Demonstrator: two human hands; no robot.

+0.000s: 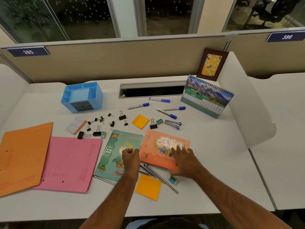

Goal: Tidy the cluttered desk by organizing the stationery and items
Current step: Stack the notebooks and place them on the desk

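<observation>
So, pinching the left edge of the orange notebook with the left hand, pressing flat on its cover with the right hand, fingers spread. Probably risking dragging the pencils tucked underneath. Lying glossy near the table front, beside a green notebook.

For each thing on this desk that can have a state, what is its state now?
Blue organizer: upright, top compartments empty.
Desk calendar: standing, open at June.
Photo frame: standing at the partition.
Blue markers: capped, lying loose.
Green notebook: closed, left hand curled over it.
Orange notebook: closed, right hand flat on it.
Pink folder: closed, flat.
Orange folder: closed, overlapping the pink one.
</observation>
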